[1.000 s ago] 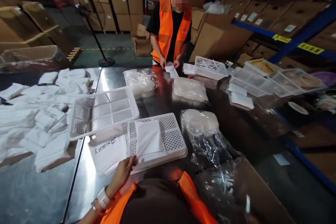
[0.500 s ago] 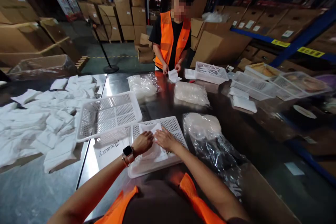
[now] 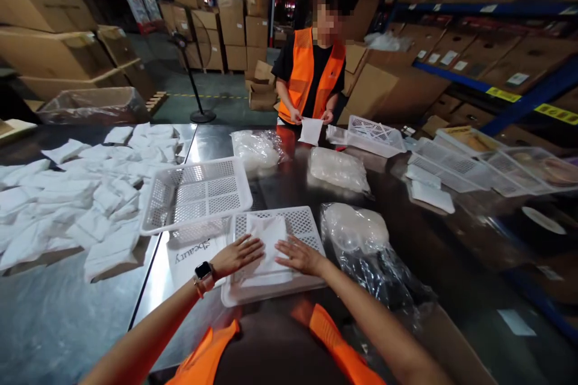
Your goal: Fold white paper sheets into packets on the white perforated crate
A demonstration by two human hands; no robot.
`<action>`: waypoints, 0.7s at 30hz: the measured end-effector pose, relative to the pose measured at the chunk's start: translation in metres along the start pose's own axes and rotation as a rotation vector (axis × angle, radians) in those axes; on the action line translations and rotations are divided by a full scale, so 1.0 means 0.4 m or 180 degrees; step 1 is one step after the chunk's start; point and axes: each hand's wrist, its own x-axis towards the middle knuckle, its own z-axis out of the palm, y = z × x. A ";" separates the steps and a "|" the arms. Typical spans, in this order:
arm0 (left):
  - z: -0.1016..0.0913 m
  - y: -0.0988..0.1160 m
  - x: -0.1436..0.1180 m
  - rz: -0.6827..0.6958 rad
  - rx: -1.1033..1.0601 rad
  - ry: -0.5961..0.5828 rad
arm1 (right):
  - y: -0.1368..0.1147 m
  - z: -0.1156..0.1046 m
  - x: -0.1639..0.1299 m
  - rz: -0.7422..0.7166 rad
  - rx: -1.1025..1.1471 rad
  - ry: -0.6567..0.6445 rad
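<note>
A folded white cloth (image 3: 271, 240) lies on the upturned bottom of a white perforated plastic basket (image 3: 307, 222) in front of me. My left hand (image 3: 239, 256) rests on the cloth's left side, fingers stretched out. On its right side lies my right hand (image 3: 300, 254), flat with the fingers spread. Neither hand grips anything. Left of the basket, partly under my left arm, is a white printed sheet or bag (image 3: 187, 252) reading "sbeauty".
A second white basket (image 3: 198, 192) stands upright behind. Many white cloths (image 3: 103, 198) are heaped at left. Clear bags of round pale items (image 3: 356, 225) lie right and behind. Across the metal table (image 3: 117, 307), a co-worker (image 3: 311, 78) holds a white cloth.
My hands have moved apart from the middle of the cloth to its two sides, and the cloth looks flatter. The co-worker's cloth is now spread between both hands. The view has shifted slightly.
</note>
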 end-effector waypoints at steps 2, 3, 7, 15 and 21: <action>0.015 0.015 -0.010 0.0095 0.0180 -0.0052 | -0.014 0.023 -0.008 -0.0163 -0.0058 0.0170; 0.022 0.022 -0.013 0.0113 0.0255 -0.0029 | -0.020 0.034 -0.009 -0.0192 -0.0045 0.0243; 0.042 0.040 -0.021 0.0212 0.0176 0.0077 | -0.039 0.059 -0.019 0.0002 0.0394 0.0437; 0.054 0.087 -0.027 -0.1492 -0.1463 0.1448 | -0.072 0.074 0.006 0.2110 0.2441 0.1767; 0.080 0.110 0.041 -0.2661 -0.1726 0.2477 | -0.066 0.082 0.069 0.2879 0.2535 0.2471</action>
